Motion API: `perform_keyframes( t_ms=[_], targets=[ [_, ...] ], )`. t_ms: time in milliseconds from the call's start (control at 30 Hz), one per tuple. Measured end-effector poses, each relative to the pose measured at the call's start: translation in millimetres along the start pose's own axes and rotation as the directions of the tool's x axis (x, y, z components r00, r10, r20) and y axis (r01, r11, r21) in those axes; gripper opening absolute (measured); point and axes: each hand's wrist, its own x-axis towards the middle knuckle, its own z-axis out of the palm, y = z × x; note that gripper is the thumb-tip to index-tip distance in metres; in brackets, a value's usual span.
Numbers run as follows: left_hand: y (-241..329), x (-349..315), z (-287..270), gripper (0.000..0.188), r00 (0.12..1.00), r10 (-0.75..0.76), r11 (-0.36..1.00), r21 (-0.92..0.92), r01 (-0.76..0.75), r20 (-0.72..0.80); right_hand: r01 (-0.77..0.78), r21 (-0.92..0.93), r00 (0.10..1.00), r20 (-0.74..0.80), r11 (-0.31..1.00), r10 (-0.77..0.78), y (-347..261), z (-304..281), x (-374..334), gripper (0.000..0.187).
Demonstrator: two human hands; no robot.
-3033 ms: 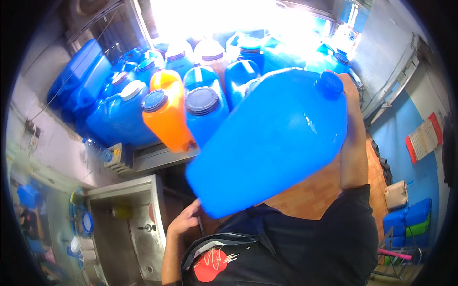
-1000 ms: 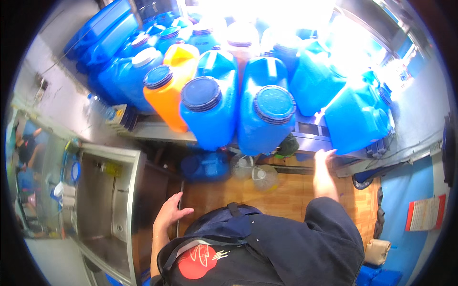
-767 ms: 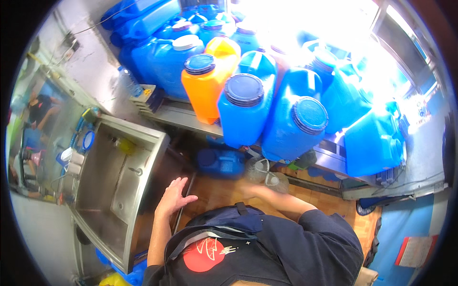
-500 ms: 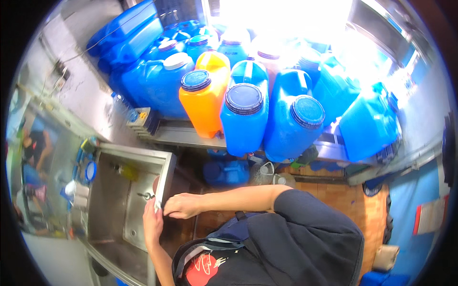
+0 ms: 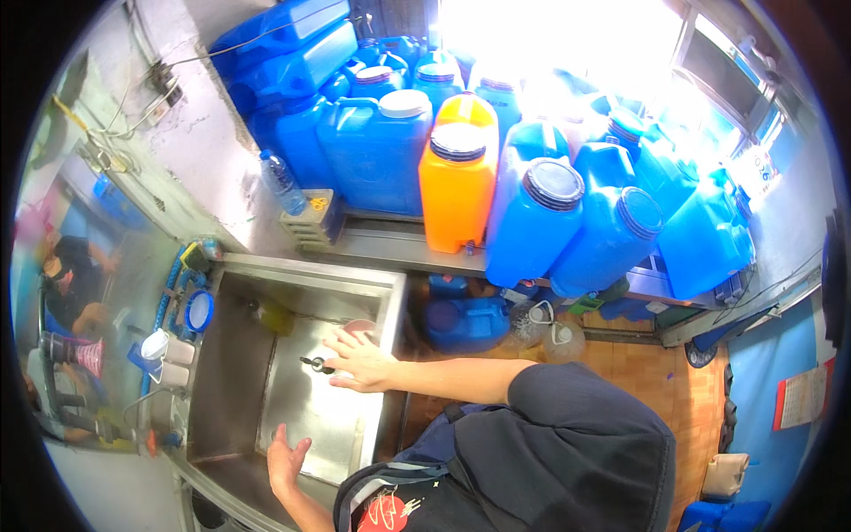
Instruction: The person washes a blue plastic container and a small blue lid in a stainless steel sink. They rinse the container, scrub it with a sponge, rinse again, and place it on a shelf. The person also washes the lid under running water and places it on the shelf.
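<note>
We have our right hand (image 5: 363,363) spread over the sink (image 5: 306,269), just beside the small dark fitting (image 5: 316,364) inside it, contact unclear, and our left hand (image 5: 286,463) loosely unclenched nearer us.

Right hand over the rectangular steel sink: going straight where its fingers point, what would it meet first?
Likely the small, dark, ring-ended object inside the sink, right by the right hand; the height between them is unclear.
</note>
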Motion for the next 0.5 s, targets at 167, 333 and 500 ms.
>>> perform_keyframes(
  t_ms=[167, 333, 500],
  targets=[
    [-39, 20, -3, 0.075, 1.0, -0.025, 1.0, -0.019, 0.025, 0.009, -0.054, -0.102, 0.998, 0.033, 0.993, 0.058, -4, -3, 4, 0.057],
    [-59, 42, 0, 0.077, 0.999, 0.014, 1.0, -0.012, -0.014, 0.049, -0.125, -0.158, 0.967, 0.201, 0.979, 0.156, -6, -5, 14, 0.06],
    [-58, 53, -1, 0.078, 0.994, 0.106, 0.994, -0.035, -0.106, 0.005, -0.111, -0.302, 0.892, 0.39, 0.947, 0.229, -8, 0, 17, 0.066]
  ],
)
